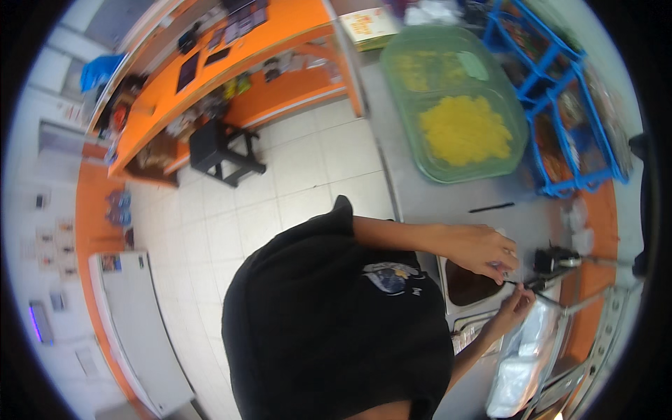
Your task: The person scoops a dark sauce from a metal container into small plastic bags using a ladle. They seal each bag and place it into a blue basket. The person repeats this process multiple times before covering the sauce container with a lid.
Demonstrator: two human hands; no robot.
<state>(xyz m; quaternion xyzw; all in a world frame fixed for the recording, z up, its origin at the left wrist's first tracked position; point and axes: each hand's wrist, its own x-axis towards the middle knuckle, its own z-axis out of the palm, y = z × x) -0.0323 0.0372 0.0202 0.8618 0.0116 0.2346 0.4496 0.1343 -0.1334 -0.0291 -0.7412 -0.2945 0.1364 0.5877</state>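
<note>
My left hand [485, 253] reaches over the steel counter with its fingers bent around a small piece of clear plastic, partly hidden by the fingers. Just below it, my right hand [517, 305] pinches a thin dark strip [509, 283] that runs between the fingertips of both hands. What the strip belongs to is too small to tell. Under my left hand lies a container of dark brown contents [467, 286]. A black pen-like stick [491, 208] rests on the counter above the hands. Packs of clear plastic bags [527, 341] lie beyond my right forearm.
A green lidded plastic tub [415, 152] with yellow pieces stands farther up the counter, beside blue plastic baskets [564, 142] of packets. A black device [551, 260] sits right of my hands. A black stool [223, 149] stands by the orange desk [294, 26]. A white chest [134, 320] stands lower left.
</note>
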